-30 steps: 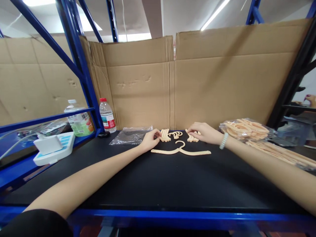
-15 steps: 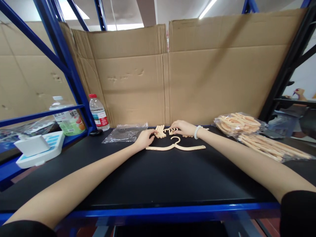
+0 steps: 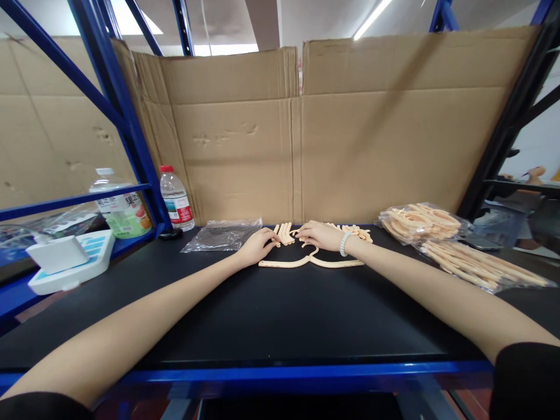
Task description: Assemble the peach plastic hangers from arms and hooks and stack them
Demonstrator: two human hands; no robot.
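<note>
One beige clothes hanger (image 3: 286, 264) lies flat on the black table, its hook pointing away from me. Behind it is a row of similar hangers (image 3: 286, 232), their left ends fanned side by side; more of their ends (image 3: 356, 232) show beyond my right wrist. My left hand (image 3: 257, 247) has its fingers closed at the left end of the nearest hanger in that row. With fingers bent down, my right hand (image 3: 322, 235) grips around the hook area of the row, just above the front hanger's hook, and hides the middle of the row.
Clear plastic bags (image 3: 227, 234) lie left of my hands. Bagged hangers (image 3: 417, 221) and a bag of long beige pieces (image 3: 481, 265) are at the right, near a phone (image 3: 480, 242). A water bottle (image 3: 175, 201) and a power strip (image 3: 98, 262) stand left. Cardboard (image 3: 394, 134) walls the back.
My right hand has moved slightly left and toward me over the hooks, uncovering more hanger ends on the right. My left hand has barely shifted. The front hanger stays put.
</note>
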